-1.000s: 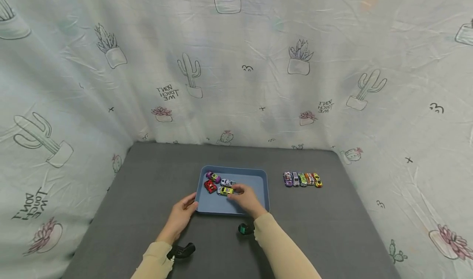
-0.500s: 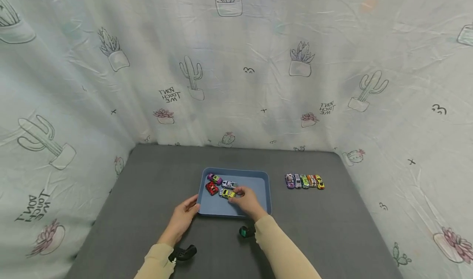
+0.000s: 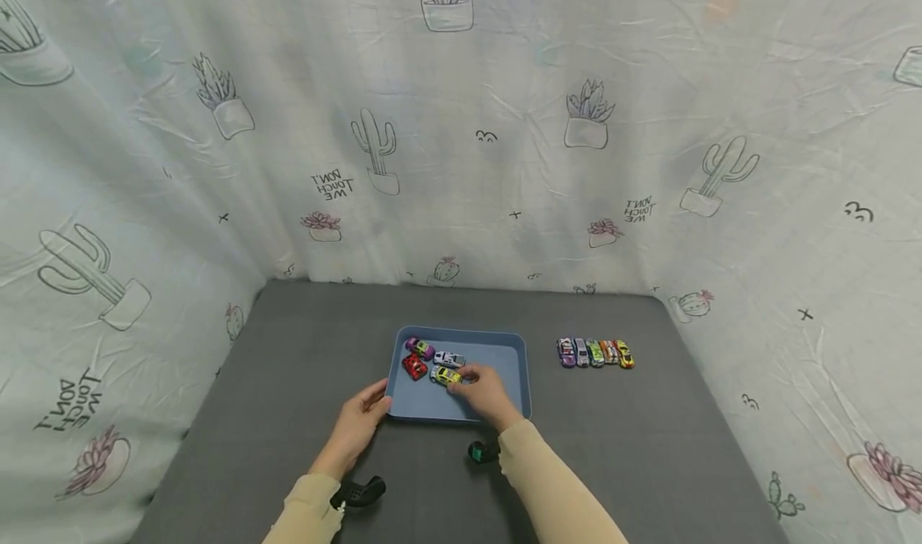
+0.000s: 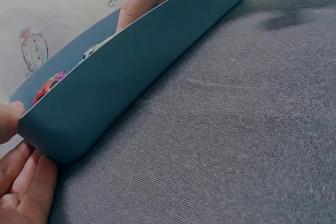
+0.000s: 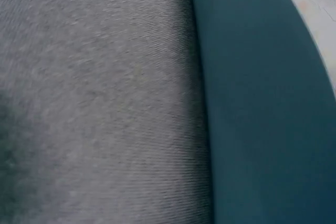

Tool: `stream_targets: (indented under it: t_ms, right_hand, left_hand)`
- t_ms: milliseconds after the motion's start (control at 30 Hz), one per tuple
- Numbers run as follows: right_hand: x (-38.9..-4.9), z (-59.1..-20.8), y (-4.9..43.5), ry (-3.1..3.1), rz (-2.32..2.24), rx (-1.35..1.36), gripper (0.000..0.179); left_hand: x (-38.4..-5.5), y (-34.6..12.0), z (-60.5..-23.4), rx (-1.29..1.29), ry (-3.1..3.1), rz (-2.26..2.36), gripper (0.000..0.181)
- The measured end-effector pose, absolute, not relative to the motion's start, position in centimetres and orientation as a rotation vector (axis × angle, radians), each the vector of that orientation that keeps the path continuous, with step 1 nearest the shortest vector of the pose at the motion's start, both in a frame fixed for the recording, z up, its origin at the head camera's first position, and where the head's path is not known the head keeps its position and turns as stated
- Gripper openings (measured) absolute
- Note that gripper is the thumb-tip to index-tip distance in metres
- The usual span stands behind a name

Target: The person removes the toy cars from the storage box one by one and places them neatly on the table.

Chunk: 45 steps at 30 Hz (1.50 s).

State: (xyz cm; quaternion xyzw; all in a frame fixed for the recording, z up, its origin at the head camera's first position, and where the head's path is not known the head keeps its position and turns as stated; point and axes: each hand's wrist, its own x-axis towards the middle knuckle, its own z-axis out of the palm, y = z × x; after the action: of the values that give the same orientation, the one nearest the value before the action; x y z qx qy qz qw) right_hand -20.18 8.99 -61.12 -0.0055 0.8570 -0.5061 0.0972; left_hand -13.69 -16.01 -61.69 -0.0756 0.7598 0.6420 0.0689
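A shallow blue tray (image 3: 461, 413) lies on the grey table. My left hand (image 3: 356, 420) holds its near left corner, thumb (image 4: 9, 119) at the rim and fingers (image 4: 34, 190) low against the outer wall. Inside, my right hand (image 3: 486, 392) pinches the right end of a yellow toy car (image 3: 442, 375) between thumb and fingers. Just behind that sits a white toy car (image 3: 450, 358). A red toy car (image 3: 414, 366) and a purple-and-green toy car (image 3: 419, 347) are at the tray's left. The right wrist view shows just the tray's outer wall (image 5: 257, 108) and cloth.
Several toy cars (image 3: 595, 353) stand side by side in a row on the table, right of the tray. Grey cloth (image 3: 634, 448) covers the table. A curtain printed with cacti (image 3: 461, 168) hangs behind and along both sides.
The yellow toy car has turned slightly in my right hand, its right end swinging nearer to me. My left hand keeps its place at the tray corner. The head view has shifted a little.
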Motion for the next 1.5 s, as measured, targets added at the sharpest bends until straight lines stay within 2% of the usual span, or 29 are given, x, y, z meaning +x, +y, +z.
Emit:
stream_targets:
  t_ms: [267, 533, 733, 1500]
  right_hand:
    - [-20.3, -60.4, 9.5, 2.600, -1.542, -0.088, 0.026]
    - [-19.7, -58.1, 12.9, 2.800, -1.581, -0.092, 0.027]
    - [-19.0, -57.8, 16.2, 2.830, -1.653, 0.011, 0.030]
    - [-16.6, -61.7, 26.8, 2.836, -1.661, 0.558, 0.043]
  left_hand:
    - [-13.9, -16.3, -61.4, -0.240, 2.305, 1.933, 0.047]
    - [-13.7, -16.3, -61.8, -0.247, 2.313, 1.933, 0.048]
    - [-13.7, -16.2, -61.9, -0.259, 2.299, 1.926, 0.047]
    - [-13.7, -15.8, -61.7, -0.273, 2.277, 1.952, 0.045]
